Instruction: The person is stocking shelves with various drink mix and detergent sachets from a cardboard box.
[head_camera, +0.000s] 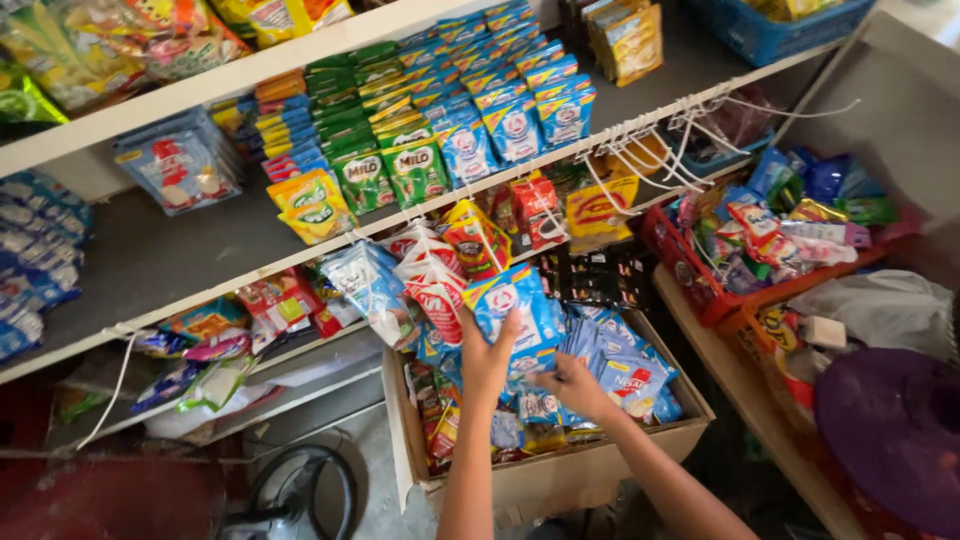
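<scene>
Hands over packed cardboard box (560, 480), little free room, left hand (487, 357) raised, fingers gripping blue packet (512, 305), right hand (570, 386) pinching packet's bottom edge.

A white upper shelf (300, 55) carries loose snack bags (120, 40) at its left end, and the grey shelf (170, 250) below it bears rows of upright sachets (480, 110) in green, blue and orange, a clear packet bundle (180, 165) and a blue basket (770, 30) at the far right. Along that shelf's white front edge, sachet strips (430, 275) hang on hooks. Lower right, a wooden shelf (720, 370) holds a red basket (700, 285) of mixed packets, while a cardboard box (560, 475) of sachets stands on the floor (370, 440).
</scene>
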